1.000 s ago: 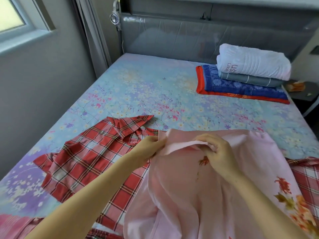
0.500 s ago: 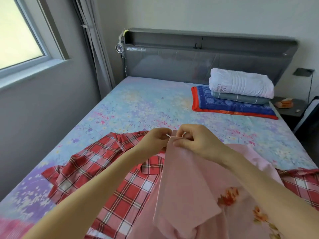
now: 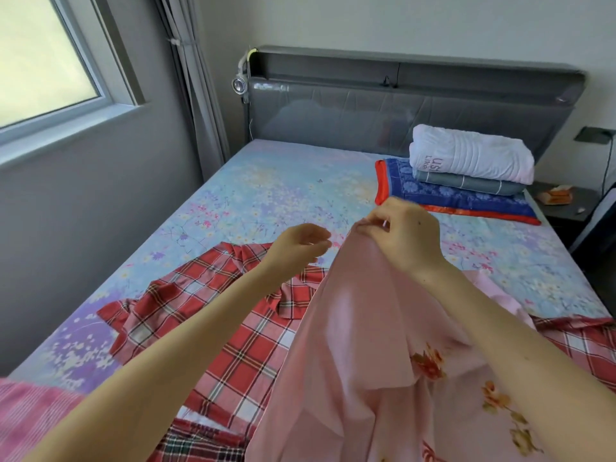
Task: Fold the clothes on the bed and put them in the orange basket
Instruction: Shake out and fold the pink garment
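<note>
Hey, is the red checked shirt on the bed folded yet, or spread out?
Spread out. The red checked shirt lies open and rumpled across the bed, with its collar and a sleeve sticking out.

A shirt (image 3: 240,345) lies on the near left of the bed (image 3: 283,195), with a second garment (image 3: 353,361) just right of it and partly in front. At the far right, folded linens (image 3: 466,161) sit stacked before the headboard (image 3: 333,108), a nightstand (image 3: 573,208) beside them.

Grey headboard (image 3: 400,105), bright window (image 3: 43,55)
</note>
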`<action>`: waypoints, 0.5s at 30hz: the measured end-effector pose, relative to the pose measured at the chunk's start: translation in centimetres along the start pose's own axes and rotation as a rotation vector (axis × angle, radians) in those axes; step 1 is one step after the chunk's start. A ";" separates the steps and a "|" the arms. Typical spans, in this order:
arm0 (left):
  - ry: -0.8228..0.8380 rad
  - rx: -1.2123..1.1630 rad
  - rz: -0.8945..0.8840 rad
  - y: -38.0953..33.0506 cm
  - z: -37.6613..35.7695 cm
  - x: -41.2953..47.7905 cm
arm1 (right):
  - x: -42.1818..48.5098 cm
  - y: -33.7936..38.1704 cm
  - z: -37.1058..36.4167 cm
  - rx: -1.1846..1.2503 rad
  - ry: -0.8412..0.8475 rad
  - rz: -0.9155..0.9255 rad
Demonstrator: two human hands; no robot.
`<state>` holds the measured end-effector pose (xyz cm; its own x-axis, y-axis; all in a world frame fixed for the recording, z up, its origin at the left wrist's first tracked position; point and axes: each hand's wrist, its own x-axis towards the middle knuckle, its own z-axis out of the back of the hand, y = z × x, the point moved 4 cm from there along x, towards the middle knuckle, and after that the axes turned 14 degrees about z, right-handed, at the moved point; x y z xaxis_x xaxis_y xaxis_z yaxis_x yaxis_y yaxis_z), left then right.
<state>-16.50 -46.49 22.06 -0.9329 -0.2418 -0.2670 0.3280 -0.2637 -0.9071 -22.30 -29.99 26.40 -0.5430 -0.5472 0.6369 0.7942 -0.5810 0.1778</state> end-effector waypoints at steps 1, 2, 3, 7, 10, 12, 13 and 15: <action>-0.059 0.050 0.003 0.6 0.4 -0.2 | 0.1 0.0 0.3 -0.035 -0.048 0.032; -0.112 0.096 0.022 1.8 0.6 -0.6 | -0.3 0.0 0.4 -0.039 -0.070 0.059; -0.162 0.133 0.046 2.9 0.9 -1.1 | -0.7 0.2 0.4 -0.010 -0.062 0.060; -0.236 0.216 0.208 10.1 0.6 -4.4 | -6.2 1.9 -2.0 0.034 0.063 0.071; -0.212 0.306 0.343 16.6 -0.2 -6.8 | -11.0 3.1 -4.8 -0.062 0.198 0.143; -0.198 0.350 0.450 22.0 -0.9 -9.8 | -15.1 3.8 -7.2 -0.070 0.330 0.124; -0.189 0.361 0.497 24.6 -1.3 -11.4 | -17.0 4.4 -8.2 -0.043 0.425 0.075; -0.160 0.409 0.586 29.2 -1.9 -14.3 | -20.5 5.4 -10.2 0.001 0.573 -0.012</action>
<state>6.16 -48.93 -1.20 -0.5642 -0.5754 -0.5921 0.8252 -0.3691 -0.4276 -9.65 -28.03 6.68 -0.6130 -0.7798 0.1267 0.7871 -0.5889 0.1834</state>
